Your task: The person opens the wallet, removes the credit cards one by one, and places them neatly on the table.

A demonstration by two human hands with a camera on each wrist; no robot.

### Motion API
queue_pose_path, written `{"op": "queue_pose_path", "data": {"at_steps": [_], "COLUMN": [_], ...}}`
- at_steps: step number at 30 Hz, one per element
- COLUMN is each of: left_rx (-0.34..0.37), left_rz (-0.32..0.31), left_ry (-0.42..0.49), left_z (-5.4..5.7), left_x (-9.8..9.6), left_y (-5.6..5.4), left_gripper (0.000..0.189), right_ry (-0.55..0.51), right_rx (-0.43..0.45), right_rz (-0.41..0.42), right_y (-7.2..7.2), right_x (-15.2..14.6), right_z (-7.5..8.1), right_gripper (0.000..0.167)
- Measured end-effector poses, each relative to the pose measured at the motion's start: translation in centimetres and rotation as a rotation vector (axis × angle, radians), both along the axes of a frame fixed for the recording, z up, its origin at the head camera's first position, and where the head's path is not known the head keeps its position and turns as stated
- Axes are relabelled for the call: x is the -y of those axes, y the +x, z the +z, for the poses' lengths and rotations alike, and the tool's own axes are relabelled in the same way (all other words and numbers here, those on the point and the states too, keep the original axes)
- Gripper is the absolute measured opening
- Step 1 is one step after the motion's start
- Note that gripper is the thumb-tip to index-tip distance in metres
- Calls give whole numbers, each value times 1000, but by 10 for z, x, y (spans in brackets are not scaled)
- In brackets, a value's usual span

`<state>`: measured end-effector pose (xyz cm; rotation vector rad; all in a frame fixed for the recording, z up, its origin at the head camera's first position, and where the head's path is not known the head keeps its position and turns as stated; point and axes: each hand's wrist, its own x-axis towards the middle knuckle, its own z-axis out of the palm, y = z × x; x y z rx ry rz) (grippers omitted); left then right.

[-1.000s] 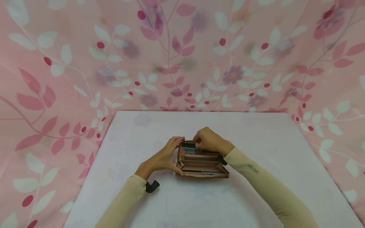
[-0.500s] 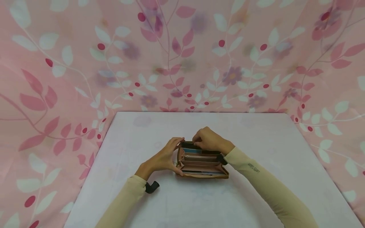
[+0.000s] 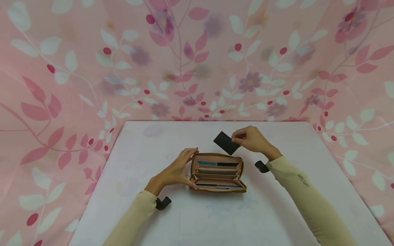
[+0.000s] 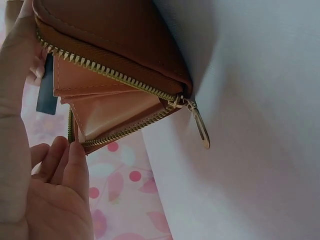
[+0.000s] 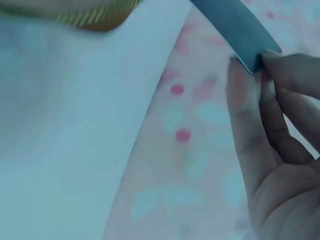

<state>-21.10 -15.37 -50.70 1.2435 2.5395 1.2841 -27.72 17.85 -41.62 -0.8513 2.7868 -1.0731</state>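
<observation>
Head view: left fingers grip the wallet, likely steadying it. Right fingers pinch a card beyond its far edge.

Small dark lettering "Let's Slim" on the right beige sleeve.

White-topped table bearing an open zip-around wallet
The brown wallet sits about midway between left and right edges, apart from the far edge.
</observation>
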Motion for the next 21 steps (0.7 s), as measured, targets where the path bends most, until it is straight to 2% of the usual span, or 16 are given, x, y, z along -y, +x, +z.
{"op": "queue_pose_path", "data": {"at_steps": [4, 8, 11, 15, 21], "left_rx": [-15, -63, -74, -59, -69], "left_rz": [-22, -36, -42, -33, -8], "left_ry": [6, 10, 4, -21, -62], "left_z": [1, 1, 0, -1, -1], "left_x": [0, 1, 3, 3, 2], "left_y": [1, 2, 2, 2, 2], "left_gripper": [133, 133, 133, 132, 134], "right_ry": [-51, -63, -70, -109, -143], "right_rx": [56, 84, 150, 254, 348], "right_rz": [-157, -299, -407, -485, -568], "right_y": [-5, -10, -12, -16, -21], "right_x": [-32, -57, -73, -90, -107], "right_z": [-7, -19, -31, -49, -81], "right_gripper": [16, 22, 26, 30, 29]}}
